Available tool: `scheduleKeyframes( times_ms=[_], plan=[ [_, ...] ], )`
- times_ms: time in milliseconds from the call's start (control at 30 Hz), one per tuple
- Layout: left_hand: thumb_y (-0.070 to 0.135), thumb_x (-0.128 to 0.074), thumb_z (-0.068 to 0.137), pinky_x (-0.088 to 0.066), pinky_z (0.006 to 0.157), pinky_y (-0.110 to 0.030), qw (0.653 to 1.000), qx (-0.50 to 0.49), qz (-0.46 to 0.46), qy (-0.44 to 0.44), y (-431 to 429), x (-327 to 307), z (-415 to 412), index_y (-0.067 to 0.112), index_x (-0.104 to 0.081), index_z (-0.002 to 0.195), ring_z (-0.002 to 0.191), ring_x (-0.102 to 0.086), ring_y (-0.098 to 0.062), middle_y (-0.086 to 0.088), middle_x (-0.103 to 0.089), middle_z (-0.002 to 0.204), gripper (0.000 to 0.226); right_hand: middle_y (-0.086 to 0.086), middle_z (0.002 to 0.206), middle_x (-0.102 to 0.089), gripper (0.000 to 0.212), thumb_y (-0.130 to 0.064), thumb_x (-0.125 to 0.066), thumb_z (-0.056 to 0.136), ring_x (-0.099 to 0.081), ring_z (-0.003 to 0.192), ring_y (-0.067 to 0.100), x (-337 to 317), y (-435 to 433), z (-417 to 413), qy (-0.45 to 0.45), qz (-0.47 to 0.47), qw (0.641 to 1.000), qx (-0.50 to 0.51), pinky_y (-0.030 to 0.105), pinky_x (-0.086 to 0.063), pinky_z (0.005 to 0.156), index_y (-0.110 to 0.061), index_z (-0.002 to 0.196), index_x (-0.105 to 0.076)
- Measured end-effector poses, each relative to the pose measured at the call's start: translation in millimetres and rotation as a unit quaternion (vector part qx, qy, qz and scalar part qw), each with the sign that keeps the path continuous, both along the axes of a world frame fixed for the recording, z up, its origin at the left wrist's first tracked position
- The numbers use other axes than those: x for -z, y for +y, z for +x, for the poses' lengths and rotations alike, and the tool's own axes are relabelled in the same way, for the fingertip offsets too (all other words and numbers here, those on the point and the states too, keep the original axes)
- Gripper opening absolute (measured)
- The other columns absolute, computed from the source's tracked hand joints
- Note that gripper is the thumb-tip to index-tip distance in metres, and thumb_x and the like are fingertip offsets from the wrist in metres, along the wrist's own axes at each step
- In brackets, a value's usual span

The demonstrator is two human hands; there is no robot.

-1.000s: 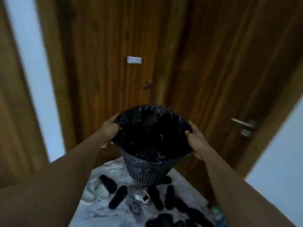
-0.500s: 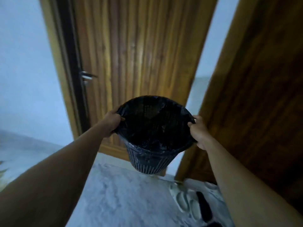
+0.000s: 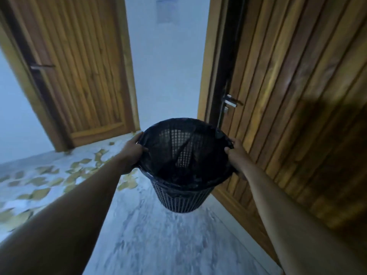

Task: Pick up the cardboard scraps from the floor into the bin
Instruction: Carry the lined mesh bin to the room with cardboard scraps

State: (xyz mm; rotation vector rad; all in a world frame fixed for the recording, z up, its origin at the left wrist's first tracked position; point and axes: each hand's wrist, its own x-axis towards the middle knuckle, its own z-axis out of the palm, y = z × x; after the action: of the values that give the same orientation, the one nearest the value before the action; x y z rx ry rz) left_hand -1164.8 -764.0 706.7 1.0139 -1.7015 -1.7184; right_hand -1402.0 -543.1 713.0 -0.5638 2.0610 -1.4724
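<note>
Below, the pale marble floor (image 3: 158, 235) takes most of the view, with a wooden door (image 3: 79, 66) at the left and a second wooden door (image 3: 297, 96) at the right. Between the two arms the dark mesh bin (image 3: 180, 197), lined with a black bag (image 3: 198, 175), is held up in the air above the floor. The left hand (image 3: 132, 150) grips the rim on its left side, and the right hand (image 3: 236, 155) grips the rim on its right side. Many cardboard scraps (image 3: 39, 193) lie scattered on the floor left of the bin, before the left door.
</note>
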Motion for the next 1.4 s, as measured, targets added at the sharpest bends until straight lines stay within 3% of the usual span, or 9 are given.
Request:
scheduleKeyframes(
  times_ms=[200,333,533,667,833,1067,1200,1300,1400],
  plan=[
    [-0.021,-0.044,0.087,-0.060,0.079,-0.059,0.990,-0.138,0.016,0.007,-91,19,49,0.030,-0.059,0.134,0.087,-0.073,-0.035,-0.012,-0.070,0.117,0.072,0.006,0.118,-0.054,0.042,-0.014,-0.040,0.110,-0.060,0.094,0.028,18,-153,7,0.026,0.000,0.993,-0.112,0.043,-0.051,0.079,-0.027,0.149,-0.036],
    [-0.020,-0.042,0.092,-0.062,0.055,-0.035,0.976,-0.215,0.035,0.017,-163,32,72,0.037,-0.059,0.124,0.074,-0.071,-0.025,-0.001,-0.068,0.104,0.068,0.001,0.140,-0.048,0.057,-0.010,-0.042,0.108,-0.055,0.119,0.028,34,-256,20,0.023,-0.032,0.983,-0.179,0.047,-0.052,0.100,-0.028,0.159,-0.027],
    [-0.019,-0.044,0.093,-0.063,0.058,-0.035,0.971,-0.236,0.034,0.005,-305,65,91,0.032,-0.046,0.151,0.089,-0.069,-0.024,-0.011,-0.060,0.133,0.077,0.002,0.155,-0.045,0.059,-0.011,-0.039,0.103,-0.045,0.139,0.030,85,-418,27,0.013,-0.030,0.977,-0.211,0.051,-0.043,0.114,-0.029,0.158,-0.032],
    [-0.020,-0.044,0.092,-0.063,0.065,-0.036,0.975,-0.221,0.032,-0.019,-404,93,80,0.035,-0.046,0.150,0.094,-0.068,-0.023,-0.010,-0.059,0.137,0.080,0.004,0.145,-0.049,0.057,-0.011,-0.038,0.106,-0.051,0.130,0.026,108,-501,23,-0.012,-0.027,0.986,-0.165,0.046,-0.046,0.110,-0.025,0.160,-0.026],
    [-0.021,-0.041,0.092,-0.060,0.081,-0.041,0.981,-0.184,0.041,-0.034,-502,126,38,0.032,-0.044,0.152,0.105,-0.065,-0.028,-0.007,-0.058,0.134,0.080,0.009,0.102,-0.060,0.037,-0.013,-0.037,0.104,-0.059,0.082,0.021,137,-577,-5,-0.038,0.004,0.994,-0.106,0.035,-0.046,0.069,-0.025,0.138,-0.034],
    [-0.020,-0.045,0.088,-0.056,0.095,-0.053,0.989,-0.121,0.033,-0.076,-651,192,-43,0.036,-0.046,0.150,0.121,-0.062,-0.034,-0.007,-0.060,0.140,0.083,0.003,0.131,-0.059,0.051,-0.013,-0.039,0.104,-0.062,0.114,0.023,204,-678,-61,-0.063,0.019,0.997,-0.044,0.047,-0.054,0.099,-0.035,0.150,-0.036],
    [-0.018,-0.045,0.094,-0.053,0.100,-0.048,0.993,-0.077,0.038,-0.087,-722,252,-102,0.036,-0.044,0.152,0.121,-0.058,-0.030,-0.003,-0.056,0.139,0.079,0.008,0.111,-0.062,0.044,-0.015,-0.036,0.105,-0.061,0.081,0.021,265,-727,-97,-0.066,0.045,0.997,0.013,0.036,-0.050,0.071,-0.034,0.144,-0.030],
    [-0.014,-0.045,0.097,-0.054,0.095,-0.048,0.992,-0.035,0.055,-0.109,-762,310,-148,0.038,-0.038,0.154,0.117,-0.057,-0.031,-0.002,-0.051,0.143,0.078,0.005,0.105,-0.060,0.036,-0.013,-0.038,0.105,-0.062,0.087,0.021,325,-753,-129,-0.079,0.054,0.993,0.062,0.043,-0.055,0.084,-0.035,0.133,-0.034],
    [-0.013,-0.043,0.100,-0.052,0.101,-0.057,0.989,0.006,0.081,-0.124,-786,379,-188,0.039,-0.038,0.153,0.124,-0.055,-0.034,-0.004,-0.047,0.150,0.075,-0.008,0.110,-0.059,0.046,-0.011,-0.040,0.105,-0.062,0.097,0.012,396,-769,-155,-0.082,0.057,0.990,0.095,0.046,-0.055,0.098,-0.034,0.145,-0.038]
  ],
)
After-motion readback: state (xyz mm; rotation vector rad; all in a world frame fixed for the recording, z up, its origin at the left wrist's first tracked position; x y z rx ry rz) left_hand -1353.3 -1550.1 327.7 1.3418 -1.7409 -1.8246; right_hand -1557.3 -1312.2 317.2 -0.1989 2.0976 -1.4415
